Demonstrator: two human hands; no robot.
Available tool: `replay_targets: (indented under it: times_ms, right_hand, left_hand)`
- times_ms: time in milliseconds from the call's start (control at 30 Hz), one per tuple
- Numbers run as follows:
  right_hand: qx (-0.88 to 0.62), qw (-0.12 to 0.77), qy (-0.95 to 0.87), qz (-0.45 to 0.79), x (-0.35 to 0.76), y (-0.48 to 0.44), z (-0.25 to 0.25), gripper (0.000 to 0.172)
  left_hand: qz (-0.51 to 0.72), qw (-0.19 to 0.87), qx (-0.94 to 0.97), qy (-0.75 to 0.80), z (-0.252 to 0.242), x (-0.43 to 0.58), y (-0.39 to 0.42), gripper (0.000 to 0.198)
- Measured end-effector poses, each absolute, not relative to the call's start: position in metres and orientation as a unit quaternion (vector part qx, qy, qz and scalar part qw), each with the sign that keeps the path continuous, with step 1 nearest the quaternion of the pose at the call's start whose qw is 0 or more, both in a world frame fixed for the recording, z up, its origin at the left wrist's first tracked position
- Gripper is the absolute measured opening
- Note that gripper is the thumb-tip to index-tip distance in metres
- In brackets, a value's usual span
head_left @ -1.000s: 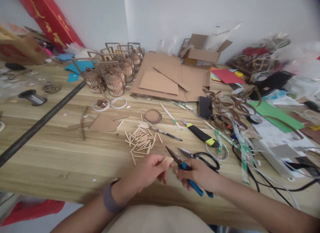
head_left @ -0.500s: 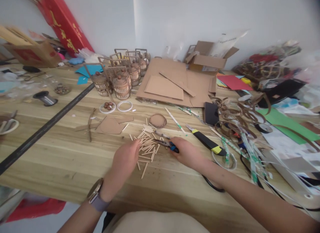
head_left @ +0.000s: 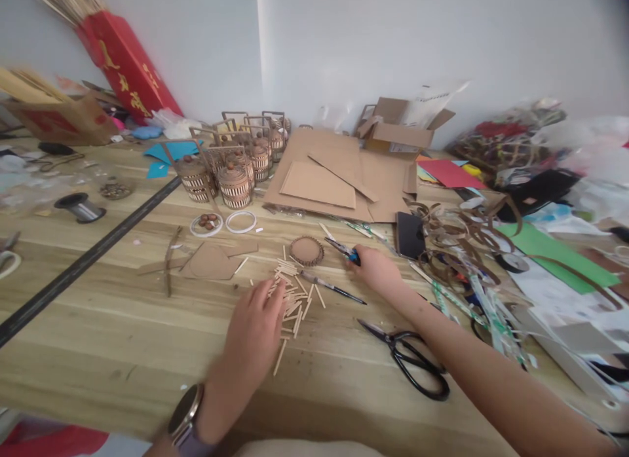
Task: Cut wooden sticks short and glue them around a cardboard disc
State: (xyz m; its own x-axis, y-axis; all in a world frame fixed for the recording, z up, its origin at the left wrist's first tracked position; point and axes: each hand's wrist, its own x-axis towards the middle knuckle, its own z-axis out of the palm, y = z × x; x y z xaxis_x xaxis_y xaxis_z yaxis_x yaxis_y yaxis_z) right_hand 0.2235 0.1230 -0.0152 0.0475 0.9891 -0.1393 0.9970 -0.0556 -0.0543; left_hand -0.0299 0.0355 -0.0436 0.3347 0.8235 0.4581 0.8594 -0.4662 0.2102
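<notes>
Stick pile (head_left: 293, 292) mid-counter, a hand on either side.
Short pale wooden sticks of similar length lie crisscrossed in a loose heap on the wooden counter (head_left: 98, 326), with a few strays toward the near edge. Left hand (head_left: 258, 329) is open, palm down, fingertips on the heap's near-left side. Right hand (head_left: 376, 270) is closed around blue-handled cutters (head_left: 346, 252) (tips pointing up-left), just right of a round cardboard disc (head_left: 306, 251). A thin pen (head_left: 334, 289) lies between. Black scissors (head_left: 413, 355) lie beside the right forearm.
</notes>
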Motion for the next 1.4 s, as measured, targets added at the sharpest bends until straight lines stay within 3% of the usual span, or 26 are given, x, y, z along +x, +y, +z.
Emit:
replay_targets:
  times_ms: [167,333,467,600,767,900,1067,1200,1400]
  right_hand:
    - [0.728,0.07,0.675,-0.098,0.211,0.158,-0.022,0.027]
    - [0.729,0.064,0.666,-0.144,0.211,0.17,-0.022,0.027]
    - [0.724,-0.015,0.659,-0.202,0.218,0.154,-0.006,0.016]
    - [0.693,-0.129,0.632,-0.322,0.208,0.111,0.009,0.032]
    - [0.657,-0.282,0.577,-0.395,0.168,0.052,0.001,0.032]
    - [0.605,-0.41,0.541,-0.416,0.156,0.037,-0.007,0.034]
    - [0.636,-0.46,0.552,-0.281,0.18,0.057,0.0,0.042]
    - [0.654,-0.461,0.542,-0.257,0.188,0.064,0.001,0.047]
    - [0.623,-0.414,0.56,-0.354,0.153,0.027,-0.017,0.049]
  left_hand:
    - [-0.277,-0.065,-0.833,-0.475,-0.034,-0.017,0.018,0.034]
    - [-0.268,-0.232,-0.796,-0.491,-0.026,-0.01,0.01,0.036]
    - [-0.245,-0.398,-0.708,-0.529,-0.017,-0.007,0.01,0.041]
    - [-0.259,-0.543,-0.606,-0.521,-0.015,0.001,0.014,0.044]
    - [-0.306,-0.665,-0.481,-0.484,-0.025,0.017,0.016,0.049]
    - [-0.303,-0.676,-0.472,-0.478,-0.03,0.02,0.012,0.048]
    - [-0.229,-0.662,-0.53,-0.477,-0.022,0.015,0.001,0.047]
    - [-0.21,-0.638,-0.576,-0.466,-0.02,0.013,-0.003,0.043]
    - [-0.291,-0.641,-0.533,-0.47,-0.036,0.016,-0.005,0.046]
